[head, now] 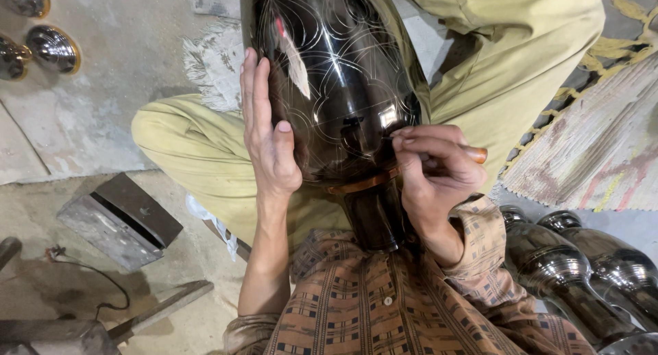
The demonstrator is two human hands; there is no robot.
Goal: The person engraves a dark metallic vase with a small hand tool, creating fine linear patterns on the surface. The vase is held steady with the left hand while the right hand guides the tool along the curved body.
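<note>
A large dark glossy metal vase (336, 88) lies across my lap, its neck toward my chest, its body covered with thin scratched curved lines. My left hand (267, 139) lies flat against the vase's left side, fingers straight and together, steadying it. My right hand (435, 170) is pinched shut on a small engraving tool (473, 153) with an orange-brown handle; its tip touches the vase's lower body near the shoulder. A copper-coloured band (363, 184) rings the vase's neck.
I sit cross-legged in yellow-green trousers (192, 142) on a concrete floor. Two more dark vases (582, 266) lie at the lower right. A metal block (120, 221) and a flat bar (164, 307) lie at left. Shiny metal domes (51, 48) sit top left. A woven mat (603, 149) lies right.
</note>
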